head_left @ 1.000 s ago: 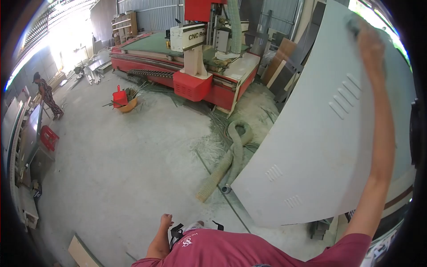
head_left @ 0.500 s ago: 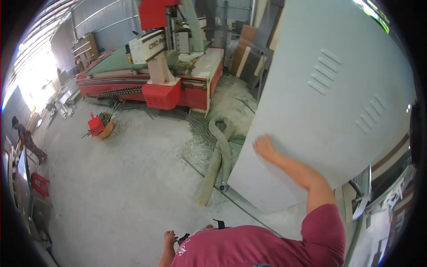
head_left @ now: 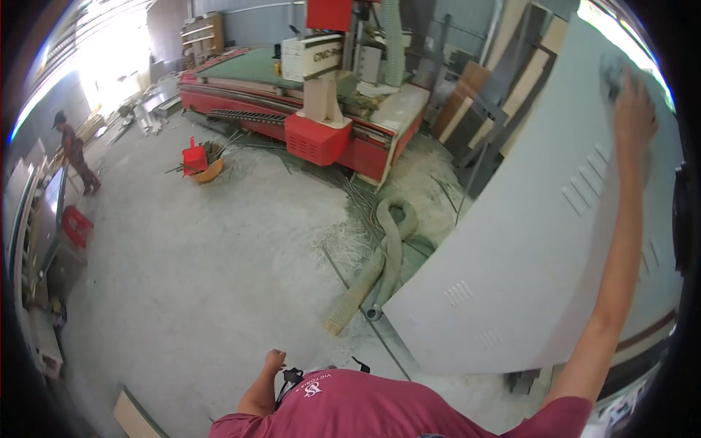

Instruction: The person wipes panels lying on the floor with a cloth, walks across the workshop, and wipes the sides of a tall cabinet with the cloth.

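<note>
A large grey metal panel [head_left: 504, 292] with several louvred slots leans tilted on my right side. My right arm is stretched far up along it. At its upper edge, my right hand [head_left: 637, 120] is against the surface with fingers extended and somewhat apart. Beside the fingertips is a dark grey patch [head_left: 612, 74]; I cannot tell if it is a shadow or an object. Low at my left side hangs my left hand [head_left: 275, 360], its fingers curled in with nothing visible in them. It is near the black strap [head_left: 292, 375] at my waist, away from the panel.
A red CNC machine [head_left: 318, 139] stands ahead. A ribbed hose [head_left: 358, 288] lies looped on the floor beside a thin rod. Farther left are a red dustpan [head_left: 194, 158], an orange basin [head_left: 210, 172], a red stool [head_left: 76, 225] and another person [head_left: 75, 153]. Boards [head_left: 467, 95] lean behind.
My right hand has moved from the panel's lower left part up to its upper edge. The view has turned, so the machine and floor items appear farther right. My left hand stays low and closed.
</note>
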### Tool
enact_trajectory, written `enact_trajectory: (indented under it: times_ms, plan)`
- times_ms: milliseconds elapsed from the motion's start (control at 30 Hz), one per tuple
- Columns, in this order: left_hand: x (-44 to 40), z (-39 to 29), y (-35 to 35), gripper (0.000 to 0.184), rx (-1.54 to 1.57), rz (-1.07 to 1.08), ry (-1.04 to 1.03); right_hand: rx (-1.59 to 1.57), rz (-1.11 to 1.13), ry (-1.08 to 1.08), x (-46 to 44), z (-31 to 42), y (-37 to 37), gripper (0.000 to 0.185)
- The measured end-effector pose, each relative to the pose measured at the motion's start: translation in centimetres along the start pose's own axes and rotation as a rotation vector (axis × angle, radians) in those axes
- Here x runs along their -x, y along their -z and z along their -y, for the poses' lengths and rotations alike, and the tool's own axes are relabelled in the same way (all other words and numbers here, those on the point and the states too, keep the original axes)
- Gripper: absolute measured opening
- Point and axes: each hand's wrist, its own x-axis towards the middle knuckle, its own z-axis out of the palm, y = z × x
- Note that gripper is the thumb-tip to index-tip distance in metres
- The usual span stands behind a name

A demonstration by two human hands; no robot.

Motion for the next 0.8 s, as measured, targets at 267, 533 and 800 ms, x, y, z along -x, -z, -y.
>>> enact_trajectory:
  times_ms: [267,533,800]
  plan:
    - [0.0,-5.1,-2.1,0.032,0.114,0.148,-0.020,-0.568,0.290,0.368,19.6,8.5,0.6,0.026]
    - [-3.3,3.3,0.3,0.022,0.070,0.095,-0.037,-0.771,0.705,0.949,46.6,4.6,2.8,0.019]
    - [-4.0,2.6,1.9,0.023,-0.002,0.079,0.131,-0.610,0.361,0.137,6.7,-0.3,-1.2,0.013]
